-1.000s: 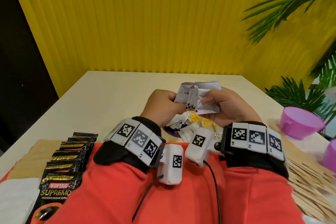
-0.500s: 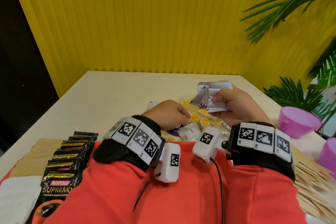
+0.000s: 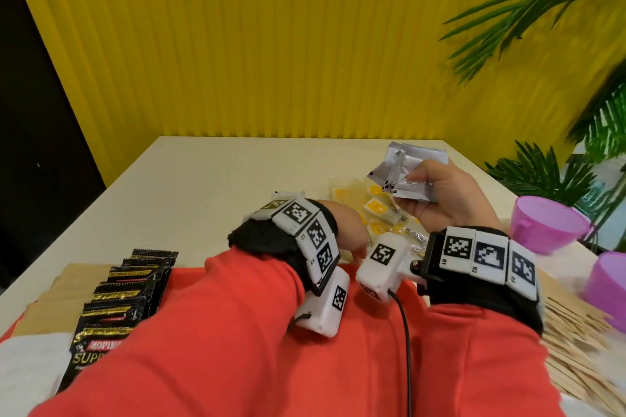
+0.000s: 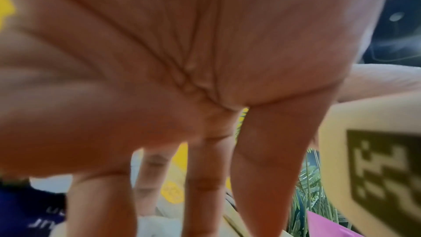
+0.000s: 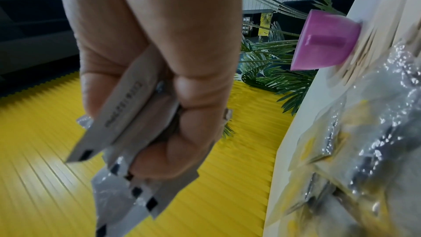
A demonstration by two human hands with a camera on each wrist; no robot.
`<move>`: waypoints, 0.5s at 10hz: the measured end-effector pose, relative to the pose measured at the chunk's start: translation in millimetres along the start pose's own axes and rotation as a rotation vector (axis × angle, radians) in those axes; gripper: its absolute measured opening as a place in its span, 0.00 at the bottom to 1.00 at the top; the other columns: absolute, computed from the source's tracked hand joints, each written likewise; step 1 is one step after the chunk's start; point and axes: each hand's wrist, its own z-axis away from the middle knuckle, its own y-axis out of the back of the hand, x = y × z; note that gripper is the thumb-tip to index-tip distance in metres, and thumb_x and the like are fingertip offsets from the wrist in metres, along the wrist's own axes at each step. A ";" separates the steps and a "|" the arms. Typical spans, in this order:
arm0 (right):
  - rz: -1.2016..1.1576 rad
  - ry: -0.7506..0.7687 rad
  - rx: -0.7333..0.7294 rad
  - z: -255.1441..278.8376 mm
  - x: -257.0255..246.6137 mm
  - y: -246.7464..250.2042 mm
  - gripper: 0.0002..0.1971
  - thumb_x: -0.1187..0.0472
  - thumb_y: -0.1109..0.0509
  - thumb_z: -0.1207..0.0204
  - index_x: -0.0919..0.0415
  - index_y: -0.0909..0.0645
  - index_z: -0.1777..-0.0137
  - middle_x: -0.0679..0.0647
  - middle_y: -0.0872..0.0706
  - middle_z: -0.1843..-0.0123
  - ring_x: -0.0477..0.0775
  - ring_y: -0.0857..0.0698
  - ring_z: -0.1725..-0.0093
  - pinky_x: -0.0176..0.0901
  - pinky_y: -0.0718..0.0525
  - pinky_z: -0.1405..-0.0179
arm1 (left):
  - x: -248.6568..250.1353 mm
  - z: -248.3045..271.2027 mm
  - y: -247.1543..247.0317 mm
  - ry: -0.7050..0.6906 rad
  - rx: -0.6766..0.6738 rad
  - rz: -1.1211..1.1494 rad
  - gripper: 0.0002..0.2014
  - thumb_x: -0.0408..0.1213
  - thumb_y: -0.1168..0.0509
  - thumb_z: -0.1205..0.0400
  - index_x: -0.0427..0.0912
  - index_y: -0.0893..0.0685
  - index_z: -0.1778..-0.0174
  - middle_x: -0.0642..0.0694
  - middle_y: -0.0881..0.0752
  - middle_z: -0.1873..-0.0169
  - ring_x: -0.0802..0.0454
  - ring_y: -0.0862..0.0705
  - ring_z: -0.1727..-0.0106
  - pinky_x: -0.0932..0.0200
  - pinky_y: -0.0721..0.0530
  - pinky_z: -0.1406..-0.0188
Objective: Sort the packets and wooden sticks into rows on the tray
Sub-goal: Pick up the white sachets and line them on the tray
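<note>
Yellow ribbed wall behind a pale tabletop [image 3: 210, 173]. Right hand [image 3: 440, 193] raised above it, grip clenched round silver packets [image 3: 410, 176]. Left hand [image 3: 349, 234] lowered with fingers [image 4: 262, 168] extended over yellow packets [image 3: 376, 210], grasping nothing. Black packets [image 3: 125, 291] in a row at left; sticks [image 3: 582, 342] piled at right beside purple cups [image 3: 548, 230].

Coffee sachets [image 3: 115, 294] left, wooden sticks [image 3: 582, 349] right.
</note>
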 end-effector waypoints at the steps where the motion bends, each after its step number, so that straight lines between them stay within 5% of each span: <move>1: 0.002 -0.009 -0.021 1.4 0.1 -0.6 0.13 0.78 0.45 0.29 0.63 0.25 0.53 0.63 0.17 0.60 0.60 0.15 0.68 0.42 0.16 0.74 | 0.0 2.6 -0.8 0.015 0.018 -0.011 0.17 0.40 0.40 0.16 0.32 0.21 0.36 0.35 0.19 0.39 0.42 0.20 0.52 0.60 0.28 0.68; 2: 0.039 -0.021 -0.023 2.1 1.6 -2.0 0.13 0.78 0.44 0.29 0.61 0.25 0.56 0.61 0.17 0.63 0.59 0.17 0.66 0.45 0.19 0.69 | -4.8 5.4 -1.3 0.049 0.050 0.039 0.17 0.40 0.37 0.18 0.32 0.19 0.39 0.36 0.17 0.39 0.40 0.18 0.42 0.52 0.20 0.47; 4: 0.104 -0.084 -0.037 1.7 1.4 -2.0 0.12 0.77 0.45 0.27 0.62 0.26 0.55 0.62 0.19 0.63 0.58 0.19 0.68 0.48 0.21 0.65 | -32.6 2.9 -2.4 0.035 0.313 0.503 0.02 0.35 0.36 0.19 0.46 0.20 0.54 0.47 0.19 0.57 0.51 0.21 0.55 0.65 0.20 0.58; 5: 0.100 -0.106 -0.086 2.7 3.0 -5.4 0.14 0.77 0.45 0.27 0.65 0.27 0.46 0.64 0.19 0.60 0.60 0.19 0.65 0.49 0.21 0.64 | -46.9 8.8 -3.5 -0.038 0.521 0.744 0.08 0.31 0.37 0.20 0.47 0.16 0.50 0.56 0.23 0.63 0.57 0.23 0.57 0.70 0.25 0.65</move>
